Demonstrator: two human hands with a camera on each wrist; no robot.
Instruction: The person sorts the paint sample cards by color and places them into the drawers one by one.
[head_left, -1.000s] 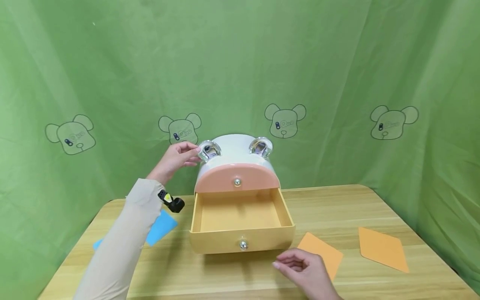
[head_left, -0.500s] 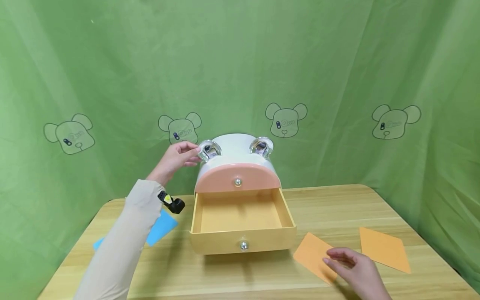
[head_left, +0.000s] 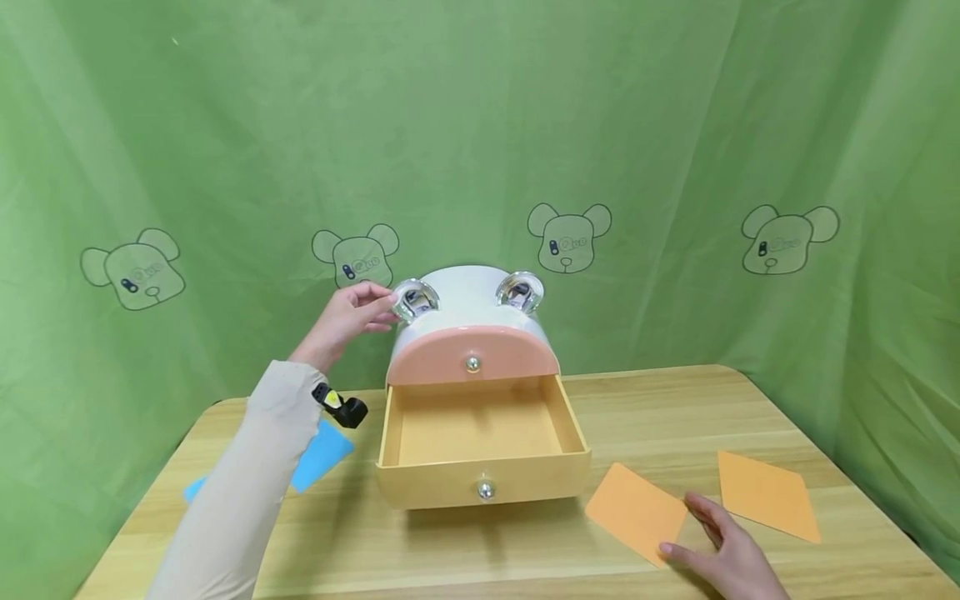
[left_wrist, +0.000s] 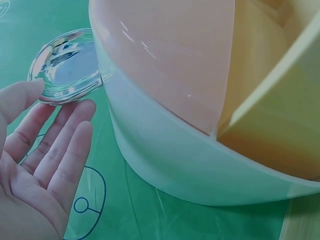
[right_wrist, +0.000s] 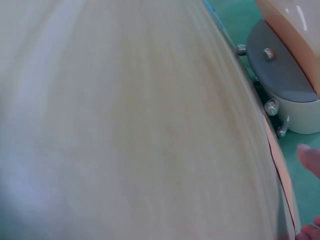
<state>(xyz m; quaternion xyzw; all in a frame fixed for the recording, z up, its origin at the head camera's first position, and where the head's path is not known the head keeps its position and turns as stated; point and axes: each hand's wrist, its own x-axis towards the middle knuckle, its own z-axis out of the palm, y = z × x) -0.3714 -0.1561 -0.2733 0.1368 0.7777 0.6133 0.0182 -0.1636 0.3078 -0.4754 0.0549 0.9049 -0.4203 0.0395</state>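
Observation:
A white drawer box [head_left: 465, 293] with bear-like ears stands on the table. Its pink upper drawer [head_left: 438, 360] is closed, and its yellow lower drawer [head_left: 431, 485] is pulled out with a bare bottom. My left hand [head_left: 348, 321] pinches the box's silver left ear [left_wrist: 65, 92]; in the left wrist view the thumb lies on one side, the fingers behind. At the right, my right hand [head_left: 727, 550] has thumb and forefinger spread at the near right edge of an orange card [head_left: 636, 512]. Only fingertips [right_wrist: 310, 159] of this hand show in the right wrist view.
A second orange card [head_left: 768, 497] lies farther right on the wooden table [head_left: 645, 417]. Blue cards [head_left: 321, 457] are partly hidden beneath the left forearm. A green curtain [head_left: 465, 125] with bear-head drawings hangs behind and at both sides.
My right hand has moved right from near the drawer's front corner, across the nearer orange card to its right edge, its fingers spreading. The left hand stays at the ear.

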